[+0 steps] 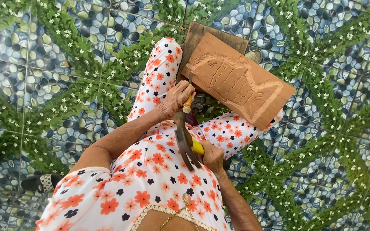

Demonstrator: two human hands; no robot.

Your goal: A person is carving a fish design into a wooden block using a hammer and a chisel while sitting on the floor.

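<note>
The left hand [177, 97] is wrapping its fingers closed around the wooden handle of a slim metal chisel [189, 92], whose long axis is running nearly upright in view, tip pointing away from the body onto the reddish-brown rectangular wooden board carved with a fish relief [236, 81]. The board is resting tilted across the person's knees in floral trousers, its long axis slanting from upper left to lower right. The right hand [212, 157] is gripping the yellow handle of a dark, flat-bladed chopping knife [184, 139], blade pointing up toward the chisel's handle.
</note>
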